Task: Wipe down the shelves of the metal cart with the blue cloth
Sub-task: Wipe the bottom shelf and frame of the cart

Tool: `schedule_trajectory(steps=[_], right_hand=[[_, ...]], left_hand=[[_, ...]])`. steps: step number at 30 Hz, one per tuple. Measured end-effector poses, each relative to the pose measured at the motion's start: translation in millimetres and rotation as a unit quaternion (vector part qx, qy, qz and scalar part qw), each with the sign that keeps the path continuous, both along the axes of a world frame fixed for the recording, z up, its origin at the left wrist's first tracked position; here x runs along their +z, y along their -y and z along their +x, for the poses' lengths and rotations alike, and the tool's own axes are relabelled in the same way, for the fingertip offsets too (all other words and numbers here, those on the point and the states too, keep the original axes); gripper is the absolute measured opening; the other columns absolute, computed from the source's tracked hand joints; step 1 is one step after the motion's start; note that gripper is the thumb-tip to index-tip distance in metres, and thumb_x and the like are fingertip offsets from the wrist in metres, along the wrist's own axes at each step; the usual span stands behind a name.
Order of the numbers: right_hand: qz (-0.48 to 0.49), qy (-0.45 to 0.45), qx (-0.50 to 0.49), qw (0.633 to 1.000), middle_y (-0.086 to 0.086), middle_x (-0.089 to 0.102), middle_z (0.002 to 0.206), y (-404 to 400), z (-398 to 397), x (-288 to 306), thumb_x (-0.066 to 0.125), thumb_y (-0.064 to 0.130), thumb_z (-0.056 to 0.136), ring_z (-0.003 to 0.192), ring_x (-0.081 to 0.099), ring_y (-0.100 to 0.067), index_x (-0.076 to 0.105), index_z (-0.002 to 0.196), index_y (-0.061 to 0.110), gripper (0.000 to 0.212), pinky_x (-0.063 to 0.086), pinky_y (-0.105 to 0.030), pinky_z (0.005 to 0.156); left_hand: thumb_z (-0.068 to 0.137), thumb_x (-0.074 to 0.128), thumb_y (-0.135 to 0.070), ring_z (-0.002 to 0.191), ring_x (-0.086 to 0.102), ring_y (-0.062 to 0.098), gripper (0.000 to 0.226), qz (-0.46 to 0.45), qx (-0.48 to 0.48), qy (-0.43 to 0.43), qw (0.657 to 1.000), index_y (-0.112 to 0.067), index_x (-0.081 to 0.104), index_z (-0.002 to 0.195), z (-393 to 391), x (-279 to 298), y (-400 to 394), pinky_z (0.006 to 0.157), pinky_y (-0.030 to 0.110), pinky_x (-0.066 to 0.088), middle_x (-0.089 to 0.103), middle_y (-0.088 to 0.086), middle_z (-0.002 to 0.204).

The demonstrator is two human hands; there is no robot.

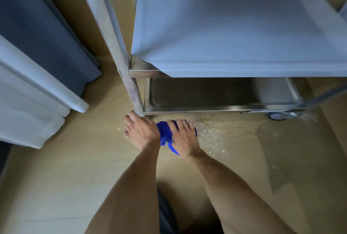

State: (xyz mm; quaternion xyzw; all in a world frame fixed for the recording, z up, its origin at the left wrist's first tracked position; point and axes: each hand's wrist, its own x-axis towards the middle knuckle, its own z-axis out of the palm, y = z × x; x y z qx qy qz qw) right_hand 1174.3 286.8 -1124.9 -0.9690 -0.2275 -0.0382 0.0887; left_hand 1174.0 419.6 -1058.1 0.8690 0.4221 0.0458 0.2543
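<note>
Looking down past our bare forearms, we've got both hands low on the floor right in front of the cart. Our right hand [185, 136] is curled over the blue cloth [165, 133], fingers wrapped round the far side of it, so it's gripping the cloth bunched up into a soft crumpled wad with a pointy tail hanging out toward us. Our left hand [140, 132] sits just beside it, fingers fairly straight and spread, touching the cloth's left edge, with the fingertips up against the foot of the cart's near post [120, 45]. Can't tell if it's actually pressing on anything.

The floor [75, 168] is smooth and tan, and there's a scatter of pale crumbs [212, 132] just right of the cloth, looks gritty.

Past the hands is the metal cart [142, 70]. Its bottom shelf [216, 94] is shiny brushed steel, a shallow tray shape with a raised lip and rounded inside corners. One caster wheel [277, 115] shows under its right end. The shelf above [225, 27] is mostly still covered in a milky matte film, bare steel showing only at the near left corner. The post looks wrapped in the same film.

Off to the left hang a dark grey curtain [43, 27] in soft folds and something white and boxy [32, 106] beside it.
</note>
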Motion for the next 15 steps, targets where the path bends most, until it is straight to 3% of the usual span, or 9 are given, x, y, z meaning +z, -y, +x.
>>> schedule_trajectory(steps=[3, 5, 7, 9, 12, 15], right_hand=[[0.125, 0.024, -0.208, 0.97, -0.011, 0.064, 0.093, 7, 23, 30, 0.074, 0.02, 0.072, 0.08, 0.064, -0.035, 0.057, 0.118, 0.01, 0.05, 0.051, -0.039, 0.064], [0.198, 0.014, -0.286, 0.937, -0.013, 0.063, 0.103, 15, 52, 57, 0.071, 0.025, 0.079, 0.091, 0.063, -0.036, 0.054, 0.12, 0.01, 0.046, 0.05, -0.041, 0.067], [0.196, 0.017, -0.329, 0.923, -0.012, 0.057, 0.114, 22, 82, 79, 0.071, 0.029, 0.082, 0.103, 0.059, -0.034, 0.052, 0.121, 0.012, 0.046, 0.049, -0.041, 0.071], [0.176, 0.016, -0.348, 0.921, -0.015, 0.051, 0.124, 24, 109, 89, 0.07, 0.035, 0.085, 0.112, 0.054, -0.034, 0.052, 0.125, 0.01, 0.05, 0.05, -0.042, 0.077], [0.164, -0.073, -0.312, 0.933, -0.015, 0.053, 0.123, 23, 135, 79, 0.063, 0.046, 0.087, 0.114, 0.053, -0.034, 0.059, 0.124, 0.014, 0.049, 0.045, -0.038, 0.086], [0.047, -0.116, -0.225, 0.966, -0.016, 0.047, 0.131, 13, 143, 54, 0.057, 0.054, 0.09, 0.126, 0.041, -0.035, 0.062, 0.128, 0.025, 0.048, 0.038, -0.042, 0.101]], left_hand=[[0.094, 0.044, -0.021, 0.114, 0.05, 0.032, 0.034, -0.002, -0.002, 0.009, 1.0, -0.011, 0.046, 0.126, -2, 5, 7, 0.092, 0.042, 0.035, 0.048, 0.012, 0.128], [0.093, 0.044, -0.021, 0.113, 0.051, 0.032, 0.033, 0.0, -0.004, 0.015, 1.0, -0.011, 0.046, 0.125, -5, 7, 7, 0.091, 0.042, 0.036, 0.048, 0.012, 0.128], [0.092, 0.044, -0.021, 0.113, 0.05, 0.032, 0.033, 0.0, -0.001, 0.019, 1.0, -0.011, 0.046, 0.123, -7, 6, 3, 0.091, 0.042, 0.036, 0.048, 0.011, 0.127], [0.092, 0.045, -0.021, 0.114, 0.05, 0.032, 0.032, 0.002, 0.0, 0.018, 1.0, -0.011, 0.046, 0.122, -7, 5, -4, 0.091, 0.042, 0.036, 0.048, 0.011, 0.126], [0.093, 0.044, -0.019, 0.114, 0.049, 0.031, 0.031, 0.004, 0.011, 0.019, 1.0, -0.011, 0.045, 0.122, -3, 0, -19, 0.091, 0.042, 0.036, 0.049, 0.012, 0.126], [0.093, 0.043, -0.018, 0.115, 0.05, 0.031, 0.036, -0.002, 0.017, 0.029, 0.999, -0.011, 0.044, 0.128, 2, -8, -32, 0.094, 0.042, 0.036, 0.048, 0.011, 0.13]])
